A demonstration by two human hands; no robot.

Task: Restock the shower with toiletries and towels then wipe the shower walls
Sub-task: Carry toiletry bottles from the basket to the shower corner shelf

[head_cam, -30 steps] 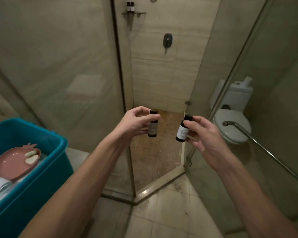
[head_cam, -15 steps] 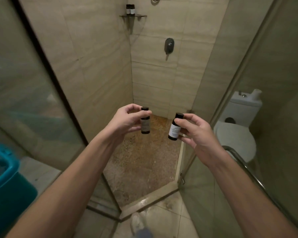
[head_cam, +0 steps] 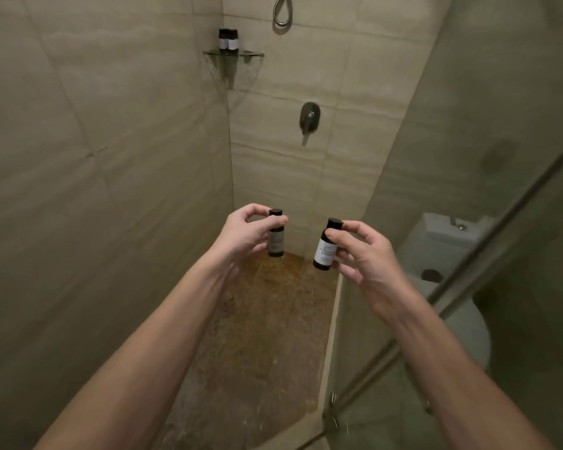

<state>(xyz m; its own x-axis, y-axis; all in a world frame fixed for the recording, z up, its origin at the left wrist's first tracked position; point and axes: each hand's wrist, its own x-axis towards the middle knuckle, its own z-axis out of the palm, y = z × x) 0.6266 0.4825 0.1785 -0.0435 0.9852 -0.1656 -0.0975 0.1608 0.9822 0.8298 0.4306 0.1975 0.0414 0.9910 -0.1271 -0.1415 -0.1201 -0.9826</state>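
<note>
Beige tiled walls [head_cam: 111, 190], brown speckled floor [head_cam: 267, 319] (corner shelf [head_cam: 233, 54] holds bottles [head_cam: 228, 39]).

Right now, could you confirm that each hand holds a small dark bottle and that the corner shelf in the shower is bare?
Not quite. The corner shelf is not bare: small dark shelf bottles stand on it, as the head view shows. The rest holds: the left hand holds a grey-labelled bottle and the right hand a white-labelled bottle.
</note>
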